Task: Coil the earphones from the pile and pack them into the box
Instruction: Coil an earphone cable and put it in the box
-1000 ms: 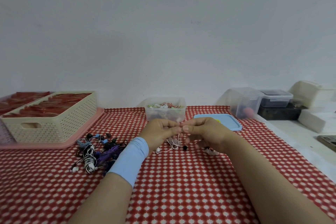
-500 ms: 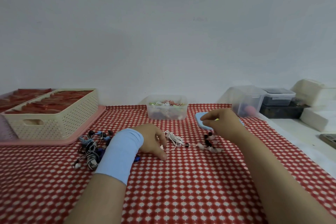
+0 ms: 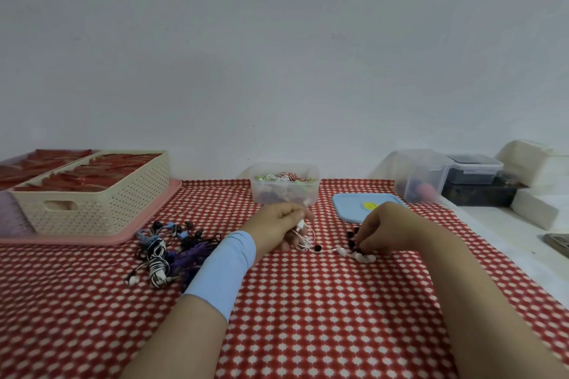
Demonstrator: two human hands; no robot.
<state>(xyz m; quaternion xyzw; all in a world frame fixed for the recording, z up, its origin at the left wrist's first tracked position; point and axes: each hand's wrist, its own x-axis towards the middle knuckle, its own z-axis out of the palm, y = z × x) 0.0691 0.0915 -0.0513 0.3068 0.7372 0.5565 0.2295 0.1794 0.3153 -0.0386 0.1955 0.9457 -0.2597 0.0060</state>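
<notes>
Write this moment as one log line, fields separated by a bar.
left hand: holds white earphone cable | right hand: at earbuds on tablecloth | pile: left | box: open

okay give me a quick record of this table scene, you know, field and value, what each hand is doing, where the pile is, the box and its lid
left hand: closed on a bundle of white earphone cable
right hand: fingertips pinching the cable's earbud end on the cloth
pile of earphones: left of the left wrist, in front of the cream basket
clear box: open, behind the hands, earphones inside
blue lid: flat on the tablecloth, right of the box
</notes>
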